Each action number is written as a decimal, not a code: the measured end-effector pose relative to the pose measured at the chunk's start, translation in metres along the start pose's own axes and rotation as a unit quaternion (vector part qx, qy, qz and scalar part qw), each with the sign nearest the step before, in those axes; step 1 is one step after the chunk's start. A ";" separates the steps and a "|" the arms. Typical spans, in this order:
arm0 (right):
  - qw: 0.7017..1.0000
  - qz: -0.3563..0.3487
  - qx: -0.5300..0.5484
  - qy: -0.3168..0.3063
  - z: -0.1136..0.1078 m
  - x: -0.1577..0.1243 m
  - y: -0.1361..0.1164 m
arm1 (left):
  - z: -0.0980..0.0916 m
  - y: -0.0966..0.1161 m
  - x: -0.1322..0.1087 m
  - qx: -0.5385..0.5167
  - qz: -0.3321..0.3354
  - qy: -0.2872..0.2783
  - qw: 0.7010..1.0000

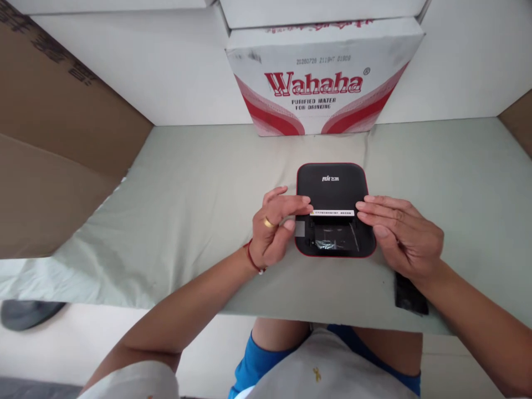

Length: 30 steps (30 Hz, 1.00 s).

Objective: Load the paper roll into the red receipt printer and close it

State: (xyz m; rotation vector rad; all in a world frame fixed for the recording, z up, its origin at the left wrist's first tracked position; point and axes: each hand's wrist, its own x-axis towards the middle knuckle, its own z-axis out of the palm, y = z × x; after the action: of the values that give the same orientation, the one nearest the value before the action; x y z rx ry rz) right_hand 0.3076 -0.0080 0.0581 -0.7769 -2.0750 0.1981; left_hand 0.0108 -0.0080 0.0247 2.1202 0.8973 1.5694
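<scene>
A flat, square black device (330,191) with rounded corners and a thin red edge lies on the cloth. Its upper half bears a white logo, and below a white label strip (332,213) is a recessed opening with shiny clear film (332,238) in it. My left hand (276,224), with a gold ring, grips the device's left side, fingertips over the top near the strip and thumb lower. Beside that thumb a piece of translucent tape (300,229) juts from the left edge. My right hand (403,233) holds the opposite side, fingers together on its rim.
A black plastic packet (409,293) lies partly under my right wrist. At the back stands a white and red Wahaha water carton (316,83). A brown cardboard box (62,138) rises at the left. Pale green cloth (199,194) covers the table, its front edge close to my lap.
</scene>
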 end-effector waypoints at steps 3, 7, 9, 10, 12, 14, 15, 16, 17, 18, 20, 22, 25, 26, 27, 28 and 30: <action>1.000 0.006 -0.003 -0.003 0.000 0.000 -0.001 | -0.006 0.000 0.005 -0.048 -0.013 -0.041 0.998; 0.999 0.044 0.002 0.003 -0.004 0.010 -0.016 | -0.013 -0.005 0.010 -0.145 -0.086 -0.065 0.984; 0.999 0.045 0.003 -0.002 -0.007 0.014 -0.028 | -0.011 -0.011 0.010 -0.159 -0.107 -0.054 0.980; 0.999 0.033 0.000 -0.011 -0.008 0.015 -0.034 | -0.009 -0.014 0.010 -0.162 -0.119 -0.056 0.978; 0.999 -0.012 -0.012 -0.038 -0.008 0.013 -0.046 | -0.002 -0.020 0.008 -0.181 -0.157 -0.078 0.968; 0.997 -0.053 -0.032 -0.054 -0.006 0.005 -0.054 | 0.005 -0.024 0.007 -0.225 -0.197 -0.102 0.949; 0.996 -0.062 -0.043 -0.056 -0.004 0.000 -0.057 | 0.008 -0.026 0.005 -0.251 -0.210 -0.108 0.939; 0.995 -0.065 -0.054 -0.055 -0.002 -0.005 -0.059 | 0.011 -0.027 0.004 -0.275 -0.217 -0.111 0.930; 0.995 -0.062 -0.065 -0.052 0.000 -0.011 -0.061 | 0.013 -0.028 0.003 -0.294 -0.221 -0.112 0.923; 0.994 -0.057 -0.075 -0.049 0.003 -0.016 -0.062 | 0.015 -0.028 0.001 -0.305 -0.223 -0.112 0.919; 0.994 -0.045 -0.085 -0.043 0.006 -0.024 -0.063 | 0.017 -0.030 -0.002 -0.306 -0.224 -0.108 0.919; 0.995 -0.034 -0.085 -0.035 0.009 -0.029 -0.063 | 0.017 -0.031 -0.004 -0.296 -0.225 -0.100 0.923; 0.996 -0.022 -0.084 -0.035 0.012 -0.034 -0.063 | 0.017 -0.032 -0.007 -0.293 -0.228 -0.091 0.924; 0.996 -0.021 -0.084 -0.036 0.013 -0.036 -0.064 | 0.018 -0.031 -0.008 -0.295 -0.229 -0.092 0.923; 0.996 -0.021 -0.083 -0.037 0.014 -0.036 -0.063 | 0.018 -0.031 -0.008 -0.295 -0.229 -0.093 0.923; 0.996 -0.021 -0.082 -0.037 0.014 -0.037 -0.063 | 0.018 -0.030 -0.009 -0.293 -0.228 -0.095 0.924; 0.996 -0.023 -0.077 -0.037 0.014 -0.036 -0.064 | 0.019 -0.029 -0.010 -0.280 -0.223 -0.097 0.928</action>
State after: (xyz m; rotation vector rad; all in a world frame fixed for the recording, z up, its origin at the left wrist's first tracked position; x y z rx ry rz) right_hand 0.2823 -0.0778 0.0511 -0.8248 -2.1952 0.0410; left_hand 0.0185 0.0088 -0.0063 1.5020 0.6906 1.1738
